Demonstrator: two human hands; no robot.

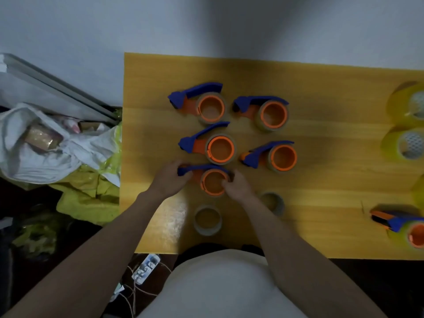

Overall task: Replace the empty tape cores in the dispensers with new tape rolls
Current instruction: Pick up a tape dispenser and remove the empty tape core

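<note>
Orange-hubbed dispenser (210, 180) lies nearest the counter (321, 180) front edge, long axis left-right: left hand (171, 179) grips its blue handle end, right hand (237, 185) pinches the core on its hub.

Blue-and-orange dispensers (212, 180), yellowish tape rolls (406, 143), on a yellow-orange table (321, 88).

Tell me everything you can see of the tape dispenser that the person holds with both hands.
The held dispenser looks like plastic: a blue handle and an orange hub ring with a thin brownish core around it. It lies on its side on the wooden table, nearest the person in a group of five. The left hand grips the blue handle end; the right hand grips the ring's right side. Its cutter end is hidden.
</note>
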